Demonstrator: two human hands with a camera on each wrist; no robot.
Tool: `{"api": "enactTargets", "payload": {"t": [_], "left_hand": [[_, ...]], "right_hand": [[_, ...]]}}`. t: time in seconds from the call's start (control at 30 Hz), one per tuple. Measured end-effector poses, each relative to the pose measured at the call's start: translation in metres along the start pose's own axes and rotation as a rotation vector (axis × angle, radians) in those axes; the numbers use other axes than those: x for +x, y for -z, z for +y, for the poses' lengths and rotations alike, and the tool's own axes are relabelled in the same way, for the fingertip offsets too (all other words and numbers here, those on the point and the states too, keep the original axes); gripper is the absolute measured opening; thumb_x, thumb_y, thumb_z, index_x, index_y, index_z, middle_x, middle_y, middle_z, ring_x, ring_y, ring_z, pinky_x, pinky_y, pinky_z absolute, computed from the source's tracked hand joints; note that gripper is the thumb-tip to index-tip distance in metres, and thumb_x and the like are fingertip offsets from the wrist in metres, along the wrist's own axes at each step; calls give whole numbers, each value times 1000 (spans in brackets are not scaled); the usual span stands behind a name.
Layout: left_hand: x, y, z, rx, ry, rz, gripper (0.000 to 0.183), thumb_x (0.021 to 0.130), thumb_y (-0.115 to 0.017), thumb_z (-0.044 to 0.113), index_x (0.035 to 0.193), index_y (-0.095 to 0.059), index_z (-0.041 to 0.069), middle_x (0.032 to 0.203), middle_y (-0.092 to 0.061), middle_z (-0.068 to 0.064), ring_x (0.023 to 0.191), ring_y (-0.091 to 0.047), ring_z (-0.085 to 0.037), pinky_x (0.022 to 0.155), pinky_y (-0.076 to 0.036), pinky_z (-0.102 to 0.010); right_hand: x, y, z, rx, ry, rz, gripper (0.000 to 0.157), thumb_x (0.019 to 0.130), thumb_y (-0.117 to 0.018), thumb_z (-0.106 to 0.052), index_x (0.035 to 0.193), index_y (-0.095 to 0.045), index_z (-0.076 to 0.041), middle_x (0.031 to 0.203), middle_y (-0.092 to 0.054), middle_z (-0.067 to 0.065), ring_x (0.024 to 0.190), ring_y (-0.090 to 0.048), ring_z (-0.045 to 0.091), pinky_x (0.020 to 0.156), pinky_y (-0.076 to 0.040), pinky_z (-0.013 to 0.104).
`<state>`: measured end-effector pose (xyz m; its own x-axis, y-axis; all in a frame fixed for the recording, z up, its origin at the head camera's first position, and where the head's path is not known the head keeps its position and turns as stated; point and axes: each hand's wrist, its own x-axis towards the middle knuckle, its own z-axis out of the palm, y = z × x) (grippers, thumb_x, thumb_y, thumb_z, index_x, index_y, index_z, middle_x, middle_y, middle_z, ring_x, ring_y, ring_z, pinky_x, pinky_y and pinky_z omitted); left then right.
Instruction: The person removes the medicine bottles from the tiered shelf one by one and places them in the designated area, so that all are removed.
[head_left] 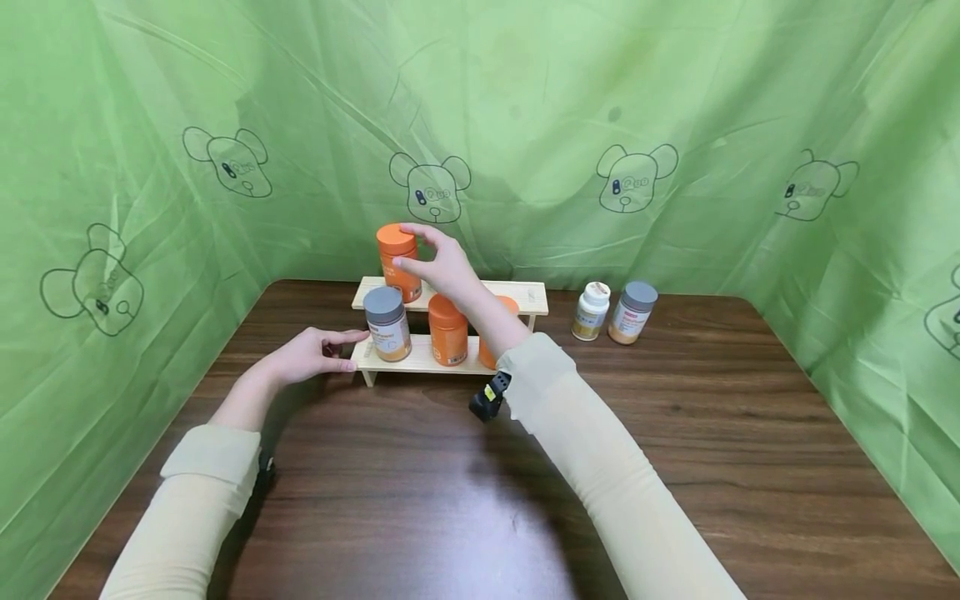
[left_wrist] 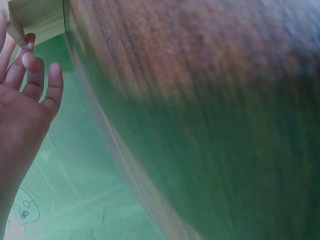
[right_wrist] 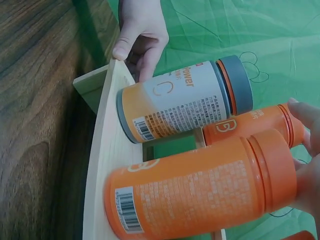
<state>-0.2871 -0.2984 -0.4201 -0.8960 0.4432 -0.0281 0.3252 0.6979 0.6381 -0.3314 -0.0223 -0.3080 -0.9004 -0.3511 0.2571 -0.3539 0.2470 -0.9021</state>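
A two-step wooden rack (head_left: 525,296) stands on the table. On its upper step is an orange bottle (head_left: 397,260), and my right hand (head_left: 438,265) grips it near the cap, thumb on the front and fingers over the top. In the right wrist view this bottle (right_wrist: 250,127) lies behind the others, with my fingertips (right_wrist: 302,117) at its cap. The lower step carries a grey-lidded bottle (head_left: 387,323) (right_wrist: 180,102) and an orange bottle (head_left: 447,332) (right_wrist: 200,190); another orange one is half hidden by my arm. My left hand (head_left: 315,354) (left_wrist: 25,100) (right_wrist: 142,35) rests with relaxed fingers against the rack's left end (left_wrist: 40,17).
Two more bottles stand on the brown table (head_left: 675,417) right of the rack, one white-lidded (head_left: 591,311), one grey-lidded (head_left: 632,312). Green cloth (head_left: 675,100) walls in the back and both sides. The table's near half is bare wood.
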Motion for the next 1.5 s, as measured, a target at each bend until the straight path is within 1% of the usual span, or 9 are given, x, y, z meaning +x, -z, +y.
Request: {"api": "enactTargets", "payload": {"t": [0.17, 0.3, 0.4, 0.5, 0.63, 1.03, 1.27, 1.37, 1.5], "left_hand": [[0, 1, 1, 6, -7, -1, 61, 81, -74, 36, 136, -53, 18, 127, -59, -11, 75, -48, -16, 67, -42, -26], [-1, 2, 3, 8, -7, 0, 61, 81, -74, 36, 136, -53, 18, 105, -66, -9, 74, -47, -16, 65, -41, -26], [-1, 2, 3, 5, -1, 0, 61, 81, -74, 36, 136, -54, 18, 92, -66, -7, 73, -46, -16, 64, -41, -26], [0, 1, 0, 13, -1, 3, 61, 81, -74, 37, 135, -54, 19, 107, -67, -10, 76, -49, -15, 67, -42, -26], [1, 1, -2, 18, -5, 9, 60, 81, -74, 37, 135, -54, 20, 130, -58, -6, 79, -51, -15, 70, -43, -27], [1, 0, -2, 26, 3, 12, 62, 79, -74, 39, 135, -54, 21, 124, -61, -7, 77, -50, -16, 69, -42, -27], [-1, -1, -2, 13, 15, 17, 63, 79, -75, 39, 135, -54, 21, 93, -67, -5, 72, -48, -15, 64, -42, -27], [-1, -1, -2, 15, 13, 22, 63, 79, -75, 39, 135, -54, 21, 107, -67, -6, 72, -49, -15, 65, -42, -26], [0, -1, -2, 11, 11, 21, 62, 79, -75, 39, 135, -54, 21, 113, -65, -7, 73, -49, -16, 66, -42, -27]], "right_hand": [[1, -2, 0, 18, 1, 14, 53, 84, -73, -24, 133, -54, -24, 137, -51, -6, 129, -42, 18, 104, -34, 41], [3, -3, -1, 0, 1, 34, 49, 83, -73, -24, 129, -57, -24, 133, -54, -6, 124, -45, 14, 102, -37, 37], [5, -4, -2, -17, 5, 52, 47, 82, -75, -23, 126, -59, -22, 129, -56, -5, 120, -48, 13, 101, -38, 36], [5, -5, -4, -34, 8, 76, 43, 81, -76, -22, 122, -61, -20, 126, -59, -4, 117, -50, 12, 99, -39, 34], [6, -5, -5, -38, 11, 101, 39, 81, -76, -22, 118, -63, -20, 123, -60, -5, 115, -52, 11, 95, -41, 29], [3, -4, -5, 2, 16, 99, 38, 81, -76, -20, 117, -63, -18, 120, -62, -5, 110, -53, 10, 92, -42, 26], [1, -2, -3, 69, 2, 119, 38, 81, -76, -19, 117, -63, -20, 117, -62, -6, 108, -54, 9, 88, -45, 26], [1, 0, -2, 77, 9, 131, 39, 81, -76, -19, 118, -63, -21, 116, -62, -6, 107, -54, 8, 89, -44, 26], [1, 3, -4, 88, 21, 136, 41, 81, -76, -19, 119, -62, -20, 116, -62, -6, 106, -55, 9, 93, -43, 29]]}}
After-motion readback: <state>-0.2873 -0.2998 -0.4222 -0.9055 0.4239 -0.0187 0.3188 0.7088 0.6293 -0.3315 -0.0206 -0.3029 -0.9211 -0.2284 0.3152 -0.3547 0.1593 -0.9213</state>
